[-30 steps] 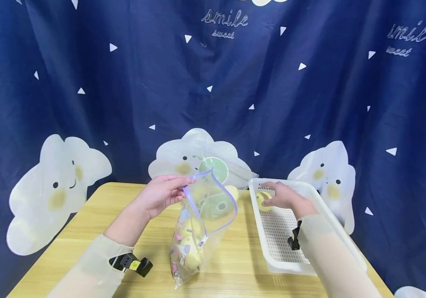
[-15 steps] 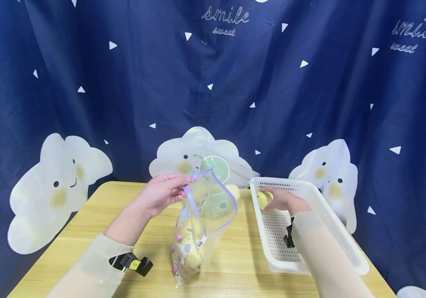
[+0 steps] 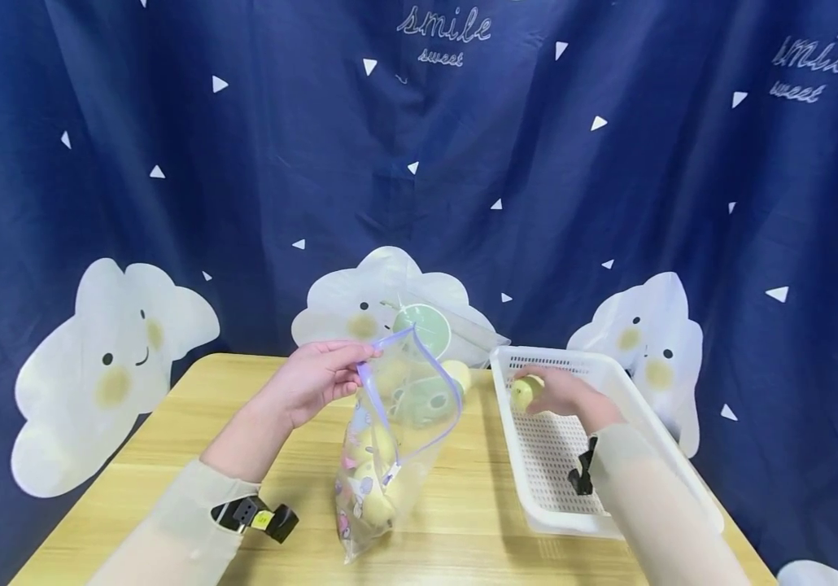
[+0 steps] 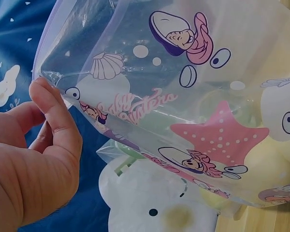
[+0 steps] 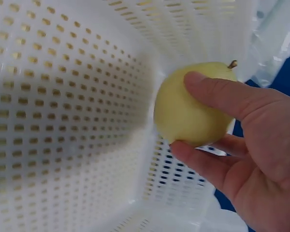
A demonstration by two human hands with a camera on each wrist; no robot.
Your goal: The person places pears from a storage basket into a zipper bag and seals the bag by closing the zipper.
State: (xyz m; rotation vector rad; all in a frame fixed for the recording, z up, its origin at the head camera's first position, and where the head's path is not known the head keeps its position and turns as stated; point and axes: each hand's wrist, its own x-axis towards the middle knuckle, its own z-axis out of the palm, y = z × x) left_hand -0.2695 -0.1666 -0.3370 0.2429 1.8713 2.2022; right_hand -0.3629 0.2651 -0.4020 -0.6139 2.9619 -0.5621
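My left hand (image 3: 320, 374) pinches the purple zip edge of a clear zip bag (image 3: 419, 443) and holds its mouth wide. Cartoon oysters, shells and a pink starfish (image 4: 222, 137) are printed on the bag. Several pale yellow pears (image 3: 377, 506) rest in its lower part. Over at the white basket, my right hand (image 3: 561, 391) grips a yellow pear (image 5: 191, 104) with a short brown stem, thumb on one side and fingers on the other. The pear is close to the basket's perforated end wall.
The white plastic basket (image 3: 512, 446) stands at the table's right side. Behind the bag are another pale yellow round thing (image 3: 457, 375) and clear plastic packaging with a green disc (image 3: 422, 325). A dark blue cloud-print curtain (image 3: 280, 163) hangs behind the wooden table (image 3: 463, 537).
My right hand has closed round the pear in the basket and turned it slightly. My left hand and the bag have stayed nearly in place.
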